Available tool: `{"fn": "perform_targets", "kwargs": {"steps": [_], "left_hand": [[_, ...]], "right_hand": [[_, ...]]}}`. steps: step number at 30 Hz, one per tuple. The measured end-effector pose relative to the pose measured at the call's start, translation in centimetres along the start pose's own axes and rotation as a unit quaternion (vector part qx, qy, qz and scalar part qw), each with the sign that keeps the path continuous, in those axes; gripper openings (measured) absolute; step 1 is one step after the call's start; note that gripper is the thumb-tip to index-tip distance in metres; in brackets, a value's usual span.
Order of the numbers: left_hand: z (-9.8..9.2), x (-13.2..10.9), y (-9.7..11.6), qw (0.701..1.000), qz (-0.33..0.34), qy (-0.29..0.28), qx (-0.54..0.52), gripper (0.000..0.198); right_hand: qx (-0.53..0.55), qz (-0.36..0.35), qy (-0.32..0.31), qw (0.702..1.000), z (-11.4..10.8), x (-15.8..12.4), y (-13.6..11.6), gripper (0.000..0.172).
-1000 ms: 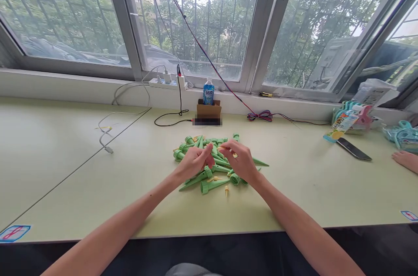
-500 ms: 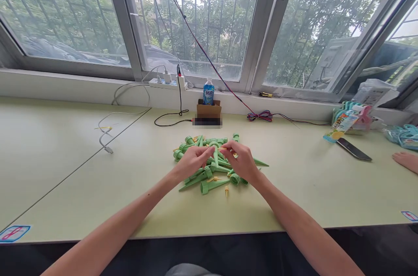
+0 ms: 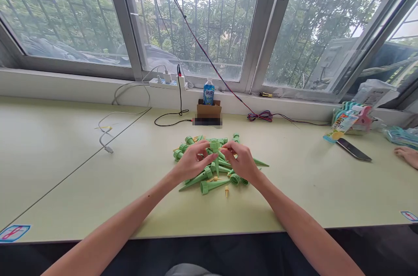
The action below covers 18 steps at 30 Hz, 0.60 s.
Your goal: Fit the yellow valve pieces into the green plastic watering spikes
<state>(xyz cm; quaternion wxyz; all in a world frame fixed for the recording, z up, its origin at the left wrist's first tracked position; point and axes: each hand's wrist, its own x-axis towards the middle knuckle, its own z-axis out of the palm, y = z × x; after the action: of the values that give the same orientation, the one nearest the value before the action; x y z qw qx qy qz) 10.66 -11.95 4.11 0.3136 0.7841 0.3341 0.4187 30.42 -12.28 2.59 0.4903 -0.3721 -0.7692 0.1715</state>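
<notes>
Over the middle of the table, my left hand [image 3: 192,160] has its thumb and curled fingers at a green plastic watering spike [image 3: 214,147]. The spike is upright, its wide cup end at the top and the point down. Close to its right side, my right hand [image 3: 241,160] pinches a small yellow plastic piece [image 3: 223,149], partly hidden by the fingers. Beneath both hands lies a loose pile of similar green spikes [image 3: 206,187], with small yellow pieces among them. One yellow valve piece [image 3: 227,191] stands apart in front of the pile.
Behind the pile is a cardboard box [image 3: 209,111] with a blue bottle [image 3: 208,92]. A phone [image 3: 354,149] and a colourful packet [image 3: 340,126] lie to the right, near another person's hand [image 3: 406,155]. A white cable [image 3: 105,139] lies left; a bundled cord [image 3: 260,116] lies behind.
My left fingers have spread slightly around the spike, and its cup now shows more fully. The right hand stays nearly in place. At far right, the other person's hand has shifted slightly.
</notes>
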Motion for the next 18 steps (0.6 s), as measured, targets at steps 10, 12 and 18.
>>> {"fn": "perform_targets", "kwargs": {"steps": [10,12,18], "left_hand": [[0.33,-0.20,-0.18,0.998,0.045,0.032,0.040,0.018],[0.42,-0.25,-0.04,0.999,0.023,0.036,0.017,0.021],[0.30,-0.21,0.49,0.997,-0.024,-0.005,-0.067,0.025]], "right_hand": [[-0.014,-0.006,-0.016,1.000,-0.16,0.05,-0.24,0.027],[-0.005,-0.006,-0.015,1.000,-0.13,0.09,-0.34,0.027],[0.011,0.003,-0.023,1.000,0.14,0.08,-0.23,0.027]]}}
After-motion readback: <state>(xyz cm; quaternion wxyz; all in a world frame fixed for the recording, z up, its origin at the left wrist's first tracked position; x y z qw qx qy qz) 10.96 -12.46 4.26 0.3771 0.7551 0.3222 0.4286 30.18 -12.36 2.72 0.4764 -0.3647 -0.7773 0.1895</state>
